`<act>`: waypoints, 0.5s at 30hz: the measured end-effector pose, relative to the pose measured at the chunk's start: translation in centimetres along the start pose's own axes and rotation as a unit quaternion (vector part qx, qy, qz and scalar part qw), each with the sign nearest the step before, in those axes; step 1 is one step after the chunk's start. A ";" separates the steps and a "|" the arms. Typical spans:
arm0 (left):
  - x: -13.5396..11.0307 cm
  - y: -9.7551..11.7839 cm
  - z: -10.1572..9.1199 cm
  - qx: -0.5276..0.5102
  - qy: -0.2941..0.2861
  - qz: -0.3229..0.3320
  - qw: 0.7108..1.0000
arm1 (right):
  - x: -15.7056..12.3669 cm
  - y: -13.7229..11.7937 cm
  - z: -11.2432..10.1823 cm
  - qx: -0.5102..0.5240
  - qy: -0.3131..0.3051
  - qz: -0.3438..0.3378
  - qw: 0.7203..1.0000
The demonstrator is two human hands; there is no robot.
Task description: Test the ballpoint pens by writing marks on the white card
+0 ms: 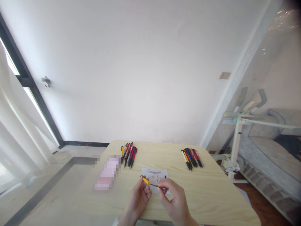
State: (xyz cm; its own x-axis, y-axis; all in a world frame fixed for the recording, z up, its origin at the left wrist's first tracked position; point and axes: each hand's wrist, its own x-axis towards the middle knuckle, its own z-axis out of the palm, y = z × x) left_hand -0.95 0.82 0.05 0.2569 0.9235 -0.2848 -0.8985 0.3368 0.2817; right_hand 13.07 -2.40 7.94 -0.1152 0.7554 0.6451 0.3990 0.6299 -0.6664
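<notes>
Over the near middle of the table, my left hand (pixel 140 195) is closed on a yellow pen barrel (pixel 146 180) with a dark clip end. My right hand (pixel 175 197) pinches a thin dark pen part (pixel 154 185), which looks like a refill with a black tip section. This part lies in line with the yellow barrel; whether its end sits inside the barrel is too small to tell. Beneath both hands is a white printed sheet (pixel 162 172), partly covered by them. A small black piece (pixel 165 177) shows at its right side, just above my right fingers.
Several pens (pixel 129 155) in mixed colours lie at the table's back left, and another group of pens (pixel 191 158) at the back right. A blurred pink item (pixel 107 175) is on the left. Beyond the table's right edge stand exercise equipment (pixel 235 144) and a grey sofa (pixel 263 150).
</notes>
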 end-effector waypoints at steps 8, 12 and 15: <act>0.0 -0.1 -0.2 0.007 -0.019 -0.010 1.000 | -0.1 0.1 0.3 -0.006 -0.020 -0.020 1.000; 0.0 -0.1 -0.2 0.012 -0.010 -0.013 1.000 | -0.3 0.4 0.3 -0.009 -0.036 -0.024 0.999; 0.0 -0.1 -0.2 0.014 -0.011 -0.016 1.000 | -0.3 0.5 0.4 -0.016 -0.040 -0.026 0.999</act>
State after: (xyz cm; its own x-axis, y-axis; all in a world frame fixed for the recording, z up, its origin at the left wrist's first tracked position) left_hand -0.94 0.71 -0.17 0.2936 0.9160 -0.2734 -0.8793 0.3710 0.2986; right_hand 12.97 -2.24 7.23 -0.2092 0.7347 0.6454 0.4200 0.6635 -0.6192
